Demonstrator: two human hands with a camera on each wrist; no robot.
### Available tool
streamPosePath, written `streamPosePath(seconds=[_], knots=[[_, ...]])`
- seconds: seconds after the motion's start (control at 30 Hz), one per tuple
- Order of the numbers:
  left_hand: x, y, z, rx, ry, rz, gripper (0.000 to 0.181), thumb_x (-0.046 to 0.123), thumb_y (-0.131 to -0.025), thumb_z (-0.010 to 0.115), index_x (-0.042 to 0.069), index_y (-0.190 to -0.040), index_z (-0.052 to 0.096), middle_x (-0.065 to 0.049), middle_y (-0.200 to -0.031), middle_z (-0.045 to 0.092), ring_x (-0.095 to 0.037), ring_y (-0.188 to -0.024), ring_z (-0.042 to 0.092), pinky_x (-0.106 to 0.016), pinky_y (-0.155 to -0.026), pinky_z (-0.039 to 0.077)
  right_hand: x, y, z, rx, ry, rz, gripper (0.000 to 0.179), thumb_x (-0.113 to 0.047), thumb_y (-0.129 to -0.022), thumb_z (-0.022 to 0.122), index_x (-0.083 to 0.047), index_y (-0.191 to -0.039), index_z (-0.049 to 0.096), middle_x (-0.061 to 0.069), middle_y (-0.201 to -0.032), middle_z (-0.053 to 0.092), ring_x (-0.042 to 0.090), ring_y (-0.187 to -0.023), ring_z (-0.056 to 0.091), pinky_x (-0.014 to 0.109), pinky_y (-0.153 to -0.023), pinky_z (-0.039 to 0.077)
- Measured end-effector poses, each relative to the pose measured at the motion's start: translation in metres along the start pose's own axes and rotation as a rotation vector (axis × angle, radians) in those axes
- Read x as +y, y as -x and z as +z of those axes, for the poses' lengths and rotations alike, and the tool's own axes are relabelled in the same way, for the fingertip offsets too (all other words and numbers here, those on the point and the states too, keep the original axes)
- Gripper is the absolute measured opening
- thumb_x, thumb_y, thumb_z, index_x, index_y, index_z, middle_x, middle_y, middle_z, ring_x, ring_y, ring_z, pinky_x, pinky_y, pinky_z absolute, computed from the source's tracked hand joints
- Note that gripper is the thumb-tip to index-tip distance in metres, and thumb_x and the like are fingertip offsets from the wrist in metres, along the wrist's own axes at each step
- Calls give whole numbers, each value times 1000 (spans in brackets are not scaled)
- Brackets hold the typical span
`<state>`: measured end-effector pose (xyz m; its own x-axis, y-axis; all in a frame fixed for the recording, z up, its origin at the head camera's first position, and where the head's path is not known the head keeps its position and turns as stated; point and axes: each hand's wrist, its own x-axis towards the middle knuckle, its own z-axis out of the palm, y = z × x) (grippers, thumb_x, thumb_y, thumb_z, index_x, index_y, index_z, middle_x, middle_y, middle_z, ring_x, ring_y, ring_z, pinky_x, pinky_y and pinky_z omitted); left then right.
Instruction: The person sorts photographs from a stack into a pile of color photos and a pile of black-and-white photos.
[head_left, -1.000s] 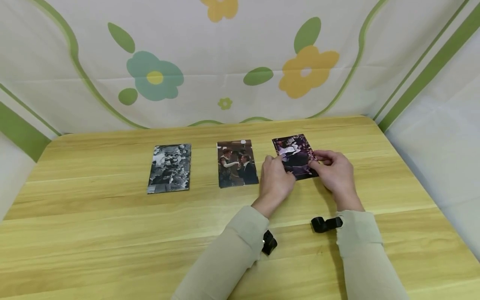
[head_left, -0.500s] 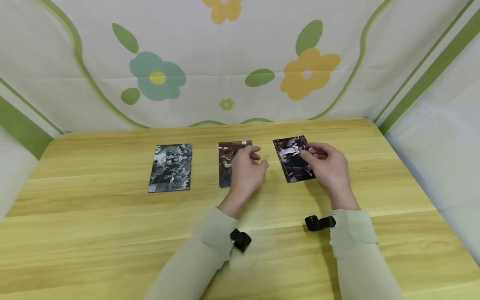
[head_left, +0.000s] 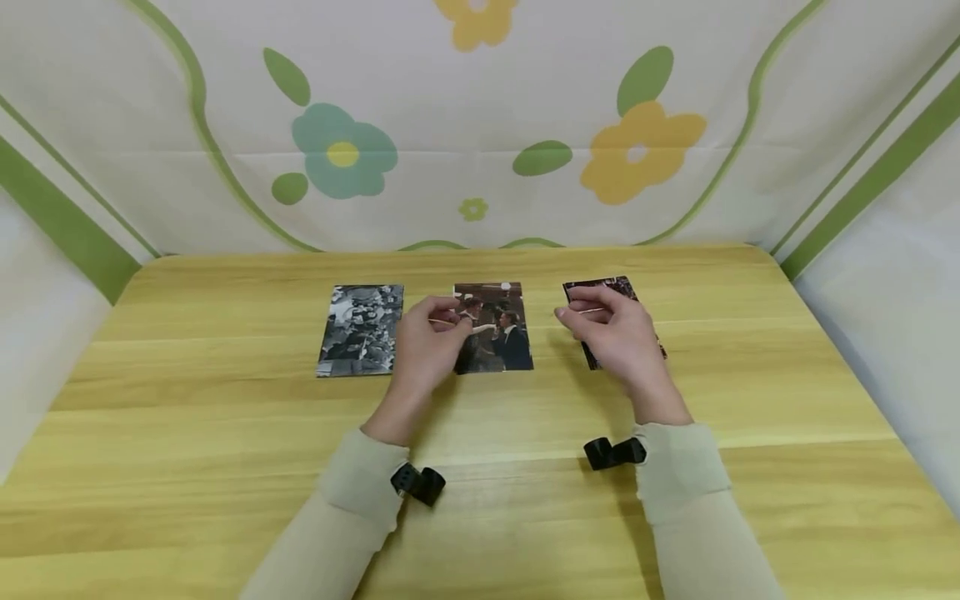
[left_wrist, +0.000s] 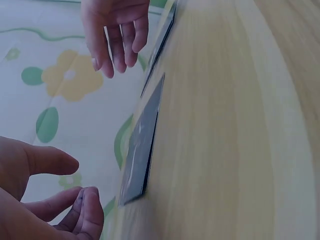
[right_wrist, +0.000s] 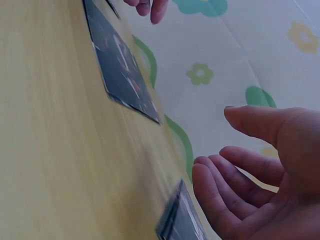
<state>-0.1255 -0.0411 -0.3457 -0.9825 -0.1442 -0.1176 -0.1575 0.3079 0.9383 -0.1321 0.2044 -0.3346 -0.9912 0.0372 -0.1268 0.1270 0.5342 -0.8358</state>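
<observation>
Three photo stacks lie in a row on the wooden table point(head_left: 480, 500). At left is a black-and-white photo point(head_left: 358, 329); in the middle, a colour photo point(head_left: 495, 337) of two people; at right, a dark purple photo point(head_left: 624, 286), mostly covered by the right hand. My left hand point(head_left: 427, 342) hovers between the left and middle photos, overlapping both in the head view. In the left wrist view the left hand point(left_wrist: 50, 195) has thumb and fingers apart, nothing between them. My right hand point(head_left: 611, 333) is above the right photo; its fingers point(right_wrist: 240, 185) are loosely bent and hold nothing.
Behind the table hangs a white cloth point(head_left: 435, 125) with flower prints, and more cloth flanks both sides. Black wrist cameras point(head_left: 418, 483) sit at both sleeve cuffs. The table's back edge runs just behind the photos.
Both hands were on the right photo at first. My left hand has let go and moved left past the middle photo. The right hand has released the right photo and shifted slightly left.
</observation>
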Motion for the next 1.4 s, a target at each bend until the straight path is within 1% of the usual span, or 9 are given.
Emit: streamPosePath(seconds=[0.13, 0.27, 0.47, 0.57, 0.67, 0.87, 1.13, 1.27, 1.4], knots=[[-4, -2, -10, 3, 1, -28, 36, 10, -101, 72, 3, -136, 70, -17, -121, 71, -34, -114, 69, -46, -95, 57, -1, -3, 8, -28, 35, -8, 54, -36, -101, 76, -11, -148, 64, 11, -134, 70, 27, -113, 72, 24, -81, 58], [-7, -2, -13, 0, -17, -52, 37, 11, -100, 72, 1, -136, 68, -19, -124, 69, -35, -117, 67, -46, -101, 55, -1, -6, 17, -64, 71, 2, 55, -35, -100, 77, -10, -147, 64, 12, -136, 71, 30, -110, 75, 31, -87, 60], [-7, 0, -5, -100, -93, -89, 52, 13, -98, 75, -3, -145, 61, -20, -131, 67, -32, -116, 65, -46, -105, 56, -1, -4, 28, -91, 157, 35, 59, -35, -99, 77, -9, -149, 62, 13, -139, 69, 31, -122, 66, 45, -99, 57], [-7, 3, -1, -133, -145, -71, 58, 11, -97, 76, -6, -148, 58, -20, -131, 67, -27, -107, 65, -44, -102, 57, -2, -2, 31, -93, 184, 46, 61, -34, -98, 78, -8, -151, 61, 14, -139, 69, 31, -119, 65, 45, -97, 56], [-7, 6, 1, -158, -192, -43, 61, 12, -97, 75, -8, -151, 55, -21, -129, 62, -23, -98, 59, -41, -96, 55, -4, -1, 33, -97, 220, 42, 63, -33, -97, 79, -7, -152, 60, 15, -138, 68, 30, -117, 64, 43, -95, 55], [-7, 10, 3, -213, -244, -25, 62, 18, -102, 73, -3, -156, 51, -15, -119, 47, -24, -98, 43, -39, -84, 38, -5, 2, 35, -87, 278, -1, 61, -32, -97, 79, -6, -150, 63, 17, -132, 66, 31, -114, 65, 46, -96, 55], [-8, 13, 5, -197, -279, -8, 62, 23, -101, 74, -2, -154, 54, -13, -114, 46, -25, -101, 42, -37, -81, 35, -6, 4, 39, -74, 313, -33, 59, -32, -97, 79, -9, -149, 64, 17, -127, 65, 30, -108, 65, 41, -90, 53], [-8, 13, 5, -180, -240, -12, 60, 22, -101, 74, -1, -154, 55, -14, -117, 49, -25, -100, 43, -36, -81, 36, -7, 5, 40, -67, 303, -37, 59, -32, -97, 79, -9, -150, 64, 17, -128, 66, 30, -107, 65, 43, -91, 54], [-7, 14, 5, -154, -162, -9, 59, 18, -101, 73, -1, -154, 55, -15, -123, 54, -23, -99, 48, -34, -82, 41, -8, 5, 40, -62, 256, -36, 59, -30, -97, 79, -10, -151, 63, 17, -130, 68, 32, -112, 67, 49, -96, 56]])
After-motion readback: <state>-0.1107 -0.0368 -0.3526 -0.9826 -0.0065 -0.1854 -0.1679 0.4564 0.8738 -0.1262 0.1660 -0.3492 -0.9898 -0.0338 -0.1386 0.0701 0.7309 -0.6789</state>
